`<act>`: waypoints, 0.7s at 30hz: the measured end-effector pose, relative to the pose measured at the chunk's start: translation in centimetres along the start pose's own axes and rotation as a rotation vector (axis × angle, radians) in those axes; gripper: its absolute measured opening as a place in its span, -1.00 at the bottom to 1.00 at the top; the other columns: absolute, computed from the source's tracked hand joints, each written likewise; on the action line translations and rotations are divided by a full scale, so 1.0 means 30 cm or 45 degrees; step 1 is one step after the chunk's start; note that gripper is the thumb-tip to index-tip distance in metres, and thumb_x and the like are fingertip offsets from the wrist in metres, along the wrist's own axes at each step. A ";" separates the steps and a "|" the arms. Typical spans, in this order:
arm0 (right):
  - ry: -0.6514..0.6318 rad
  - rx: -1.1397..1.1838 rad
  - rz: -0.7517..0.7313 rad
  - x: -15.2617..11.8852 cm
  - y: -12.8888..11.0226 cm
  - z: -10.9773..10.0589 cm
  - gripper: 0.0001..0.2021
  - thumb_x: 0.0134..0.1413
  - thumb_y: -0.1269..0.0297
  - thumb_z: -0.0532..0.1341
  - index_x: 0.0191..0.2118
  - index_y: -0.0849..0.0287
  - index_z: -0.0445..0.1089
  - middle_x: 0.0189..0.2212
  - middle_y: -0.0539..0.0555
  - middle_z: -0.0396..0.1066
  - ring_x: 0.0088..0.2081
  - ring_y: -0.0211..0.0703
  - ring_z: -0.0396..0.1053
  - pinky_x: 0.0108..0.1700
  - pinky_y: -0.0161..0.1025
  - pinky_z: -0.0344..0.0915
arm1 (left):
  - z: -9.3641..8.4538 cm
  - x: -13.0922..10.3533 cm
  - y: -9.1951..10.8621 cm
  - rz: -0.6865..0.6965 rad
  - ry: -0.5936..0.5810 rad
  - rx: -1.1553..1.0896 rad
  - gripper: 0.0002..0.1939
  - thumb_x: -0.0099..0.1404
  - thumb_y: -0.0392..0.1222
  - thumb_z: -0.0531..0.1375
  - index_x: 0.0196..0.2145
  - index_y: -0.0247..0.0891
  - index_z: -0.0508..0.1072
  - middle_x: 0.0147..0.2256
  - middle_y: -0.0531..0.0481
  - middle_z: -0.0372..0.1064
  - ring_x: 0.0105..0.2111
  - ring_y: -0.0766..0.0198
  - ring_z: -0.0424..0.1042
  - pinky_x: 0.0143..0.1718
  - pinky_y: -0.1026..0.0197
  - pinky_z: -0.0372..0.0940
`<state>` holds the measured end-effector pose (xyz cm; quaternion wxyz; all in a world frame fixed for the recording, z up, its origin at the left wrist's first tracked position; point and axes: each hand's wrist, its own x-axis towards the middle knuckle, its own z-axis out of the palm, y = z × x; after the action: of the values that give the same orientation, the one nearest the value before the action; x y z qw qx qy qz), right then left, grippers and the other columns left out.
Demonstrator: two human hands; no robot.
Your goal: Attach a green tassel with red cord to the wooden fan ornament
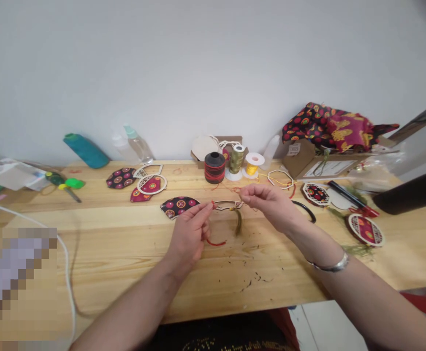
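My left hand [194, 225] pinches a red cord [216, 243], whose loose end curves out below the fingers over the wooden table. To its right, my right hand [266, 202] is closed at the fingertips on a thin reddish thread [236, 190]. Between the hands lies a pale cut-out frame piece [227, 205] with an olive tassel [238, 222] by its right end. A dark patterned fabric piece [179, 206] is just left of my left fingertips. Behind the hands stands a spool of red and black cord [214, 168].
Green [237, 158] and yellow [253, 165] thread spools stand near the wall. A box [300, 161] heaped with patterned cloth is at the back right, near a black cylinder [410, 190]. Scissors [68, 187] and a white cable [67, 263] lie left. Dark scraps dot the front.
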<state>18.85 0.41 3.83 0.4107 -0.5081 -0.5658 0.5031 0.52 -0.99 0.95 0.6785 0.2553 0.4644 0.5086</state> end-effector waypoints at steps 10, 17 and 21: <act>0.035 0.414 -0.029 0.030 0.034 0.046 -0.72 -0.14 0.07 0.31 -0.41 0.20 0.38 -0.37 0.06 0.43 -0.39 -0.30 0.30 -0.29 -0.28 0.25 | -0.003 -0.003 0.000 -0.015 -0.021 0.031 -0.69 -0.04 -0.07 0.38 -0.42 -0.36 0.50 -0.74 0.28 -0.07 -0.74 0.57 -0.13 -0.71 0.43 -0.19; -0.393 0.032 -0.034 -0.015 0.003 -0.011 -0.82 0.04 0.20 0.19 -0.45 0.20 0.30 -0.59 -0.07 0.28 -0.63 -0.37 0.18 -0.53 -0.35 0.14 | 0.000 -0.005 -0.002 -0.030 -0.021 -0.009 -0.68 -0.06 -0.09 0.40 -0.41 -0.38 0.49 -0.73 0.29 -0.09 -0.73 0.57 -0.17 -0.73 0.44 -0.19; -0.457 -0.555 0.026 -0.009 0.008 -0.011 -0.88 0.03 0.39 0.15 -0.48 0.22 0.35 -0.63 -0.10 0.24 -0.57 -0.38 0.13 -0.47 -0.39 0.10 | 0.000 -0.005 0.001 -0.021 -0.015 -0.017 -0.69 -0.06 -0.11 0.40 -0.41 -0.38 0.49 -0.73 0.29 -0.09 -0.73 0.58 -0.16 -0.73 0.45 -0.19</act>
<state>19.24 0.20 3.66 0.1799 -0.4929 -0.7192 0.4556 0.49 -1.11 1.04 0.6872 0.2500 0.4590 0.5046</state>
